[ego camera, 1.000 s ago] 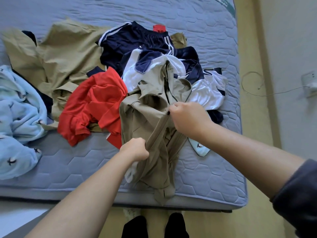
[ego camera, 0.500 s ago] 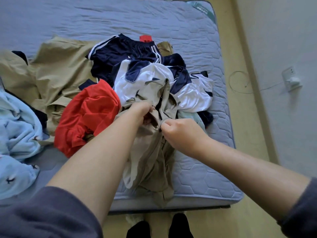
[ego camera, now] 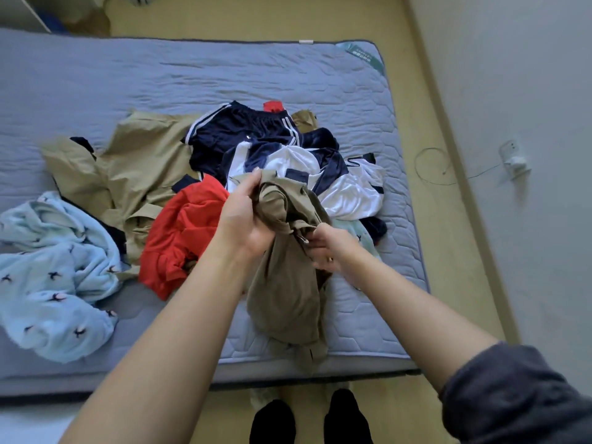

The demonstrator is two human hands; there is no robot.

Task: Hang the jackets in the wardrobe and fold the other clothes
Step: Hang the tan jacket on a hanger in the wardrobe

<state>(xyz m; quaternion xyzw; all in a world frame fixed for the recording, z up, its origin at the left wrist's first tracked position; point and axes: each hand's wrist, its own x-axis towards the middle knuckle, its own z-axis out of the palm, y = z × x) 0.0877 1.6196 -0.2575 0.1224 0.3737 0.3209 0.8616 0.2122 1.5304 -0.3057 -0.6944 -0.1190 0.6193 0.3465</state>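
An olive-khaki garment [ego camera: 288, 283] hangs bunched over the near edge of the mattress [ego camera: 160, 78]. My left hand [ego camera: 245, 213] grips its upper bunched part. My right hand [ego camera: 326, 248] pinches a fold on its right side, by a small metal snap. Behind lies a heap: a red garment [ego camera: 182, 232], a tan jacket [ego camera: 141, 161], navy shorts with white stripes [ego camera: 237, 129], a white and navy top [ego camera: 349, 193]. A light blue fleece with small dark bird shapes [ego camera: 54, 267] lies at the left.
The blue-grey quilted mattress sits on a yellowish floor [ego camera: 448, 219]. A grey wall at the right carries a socket with a plugged charger [ego camera: 512, 158] and a thin cable looping on the floor. My feet in black socks [ego camera: 307, 418] stand at the mattress's near edge.
Both hands have lifted the olive garment higher off the pile. My left hand moved from a low grip up to its top. The view has tilted up, showing the mattress's far edge.
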